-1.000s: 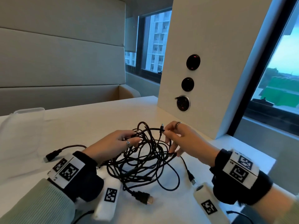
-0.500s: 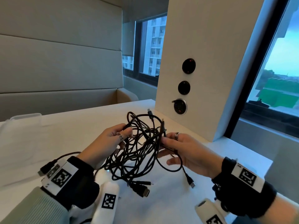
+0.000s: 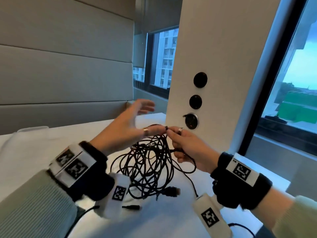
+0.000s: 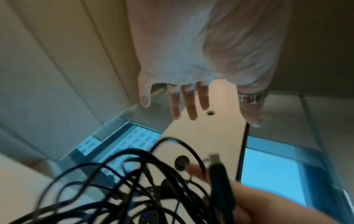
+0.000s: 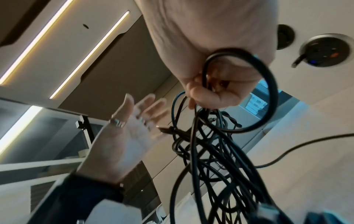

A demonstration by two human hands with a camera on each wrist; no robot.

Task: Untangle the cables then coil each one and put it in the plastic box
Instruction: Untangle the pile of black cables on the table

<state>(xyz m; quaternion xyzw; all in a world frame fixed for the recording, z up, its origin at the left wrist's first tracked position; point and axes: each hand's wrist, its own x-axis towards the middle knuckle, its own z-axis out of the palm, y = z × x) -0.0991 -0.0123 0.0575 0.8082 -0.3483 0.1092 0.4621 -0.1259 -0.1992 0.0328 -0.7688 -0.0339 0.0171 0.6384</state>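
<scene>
A tangle of black cables (image 3: 149,165) hangs from my right hand (image 3: 178,143), lifted above the white table (image 3: 51,152). The right hand grips the top loops, and in the right wrist view its curled fingers (image 5: 208,94) close round several strands (image 5: 216,151). A flat black plug (image 3: 173,191) dangles at the bottom of the tangle. My left hand (image 3: 135,122) is raised just left of the bundle with its fingers spread, holding nothing; the left wrist view shows its straight fingers (image 4: 184,103) above the cables (image 4: 134,181). The clear plastic box (image 3: 32,130) stands far left.
A white pillar (image 3: 214,66) with round black sockets (image 3: 200,79) rises right behind the hands. A thin round plug (image 3: 132,207) and its cable lie on the table near my left wrist. Padded wall panels stand behind the table, windows to the right.
My left hand has let go of the tangle, lifted and spread open. The right hand has raised the bundle higher, and the cables now hang from it alone.
</scene>
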